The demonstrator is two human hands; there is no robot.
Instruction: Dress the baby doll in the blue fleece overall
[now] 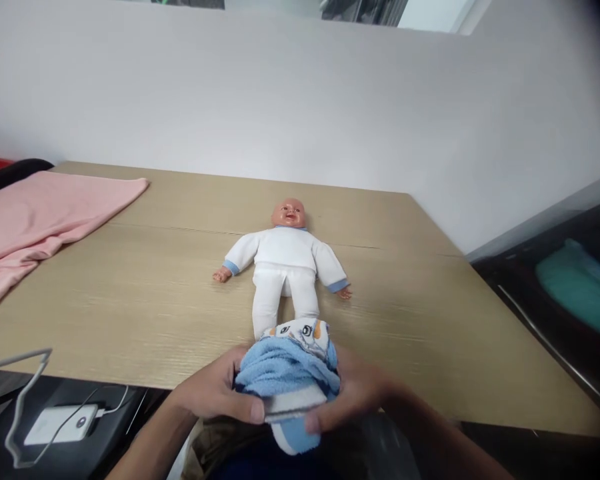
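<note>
A baby doll [285,257] in a white suit with blue cuffs lies on its back on the table, head away from me and arms spread. Just past its legs, a bunched light-blue terry-cloth garment [287,367] with a cartoon face and a white band is held up near the table's front edge. My left hand [217,387] is closed on its left side, thumb on the white band. On the right side my right hand [353,393] grips it too, thumb pressed near the band's lower edge. The doll's feet are hidden behind or inside the cloth; I cannot tell which.
A pink cloth [45,220] lies at the left of the wooden table [145,293]. Below the table's left front are a white power bank [63,425] and a pale cable [17,420]. A teal item [580,287] sits past the right edge; a white wall stands behind.
</note>
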